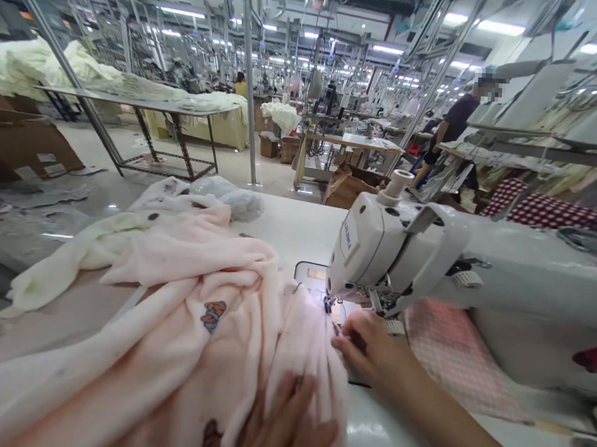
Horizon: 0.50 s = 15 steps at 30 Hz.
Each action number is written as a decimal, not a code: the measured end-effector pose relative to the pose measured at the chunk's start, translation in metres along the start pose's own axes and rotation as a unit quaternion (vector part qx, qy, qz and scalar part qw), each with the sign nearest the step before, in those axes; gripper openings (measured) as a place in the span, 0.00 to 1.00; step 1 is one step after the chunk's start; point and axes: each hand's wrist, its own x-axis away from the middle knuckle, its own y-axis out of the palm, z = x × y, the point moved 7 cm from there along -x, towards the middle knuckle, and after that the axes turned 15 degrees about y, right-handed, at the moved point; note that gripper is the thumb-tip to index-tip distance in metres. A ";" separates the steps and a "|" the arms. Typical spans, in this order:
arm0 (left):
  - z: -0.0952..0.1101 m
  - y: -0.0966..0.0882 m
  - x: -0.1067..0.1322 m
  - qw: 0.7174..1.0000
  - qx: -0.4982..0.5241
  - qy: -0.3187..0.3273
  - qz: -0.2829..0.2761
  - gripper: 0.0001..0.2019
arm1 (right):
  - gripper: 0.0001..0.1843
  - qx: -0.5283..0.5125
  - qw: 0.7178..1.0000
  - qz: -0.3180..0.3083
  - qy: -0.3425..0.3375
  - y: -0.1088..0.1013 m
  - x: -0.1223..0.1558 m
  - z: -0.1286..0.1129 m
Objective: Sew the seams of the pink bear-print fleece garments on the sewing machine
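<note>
A pale pink plush fabric [244, 314] with small bear prints lies heaped over the left of the sewing table [298, 220], its right edge reaching the needle area. My left hand [288, 423] rests on the fabric at the bottom, somewhat blurred, its fingers apart. Beside the presser foot [329, 306] my right hand [367, 344] is closed in a pinch at the fabric's right edge. A small metallic-looking tip shows by its fingertips, too small to name. The white sewing machine [368, 237] stands over this spot, its lamp lighting the cloth.
A pink checked cloth [456, 352] lies under the machine arm. Behind the table stand an open cardboard box [353, 186] and a metal-framed table [184, 104] bearing pale yellow fabric. A person in dark clothes [457, 118] stands at the back right. More boxes [27, 146] sit left.
</note>
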 end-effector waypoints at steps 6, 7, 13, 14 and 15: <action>-0.047 -0.013 -0.053 0.996 0.075 -0.041 -0.007 0.11 | 0.07 -0.087 0.996 0.002 0.002 -0.003 0.000 0.002; -0.055 -0.011 -0.055 0.997 0.069 -0.037 -0.024 0.11 | 0.08 -0.096 0.995 0.006 -0.002 -0.004 0.000 0.003; -0.064 0.004 -0.042 0.995 0.065 -0.069 -0.045 0.15 | 0.13 -0.087 0.995 0.054 -0.008 -0.014 -0.008 0.020; -0.062 0.004 -0.042 0.994 0.063 -0.074 -0.042 0.16 | 0.13 -0.073 0.995 0.069 -0.009 -0.017 -0.009 0.022; -0.061 0.004 -0.042 0.994 0.061 -0.077 -0.038 0.16 | 0.14 -0.056 0.995 0.085 -0.012 -0.021 -0.009 0.022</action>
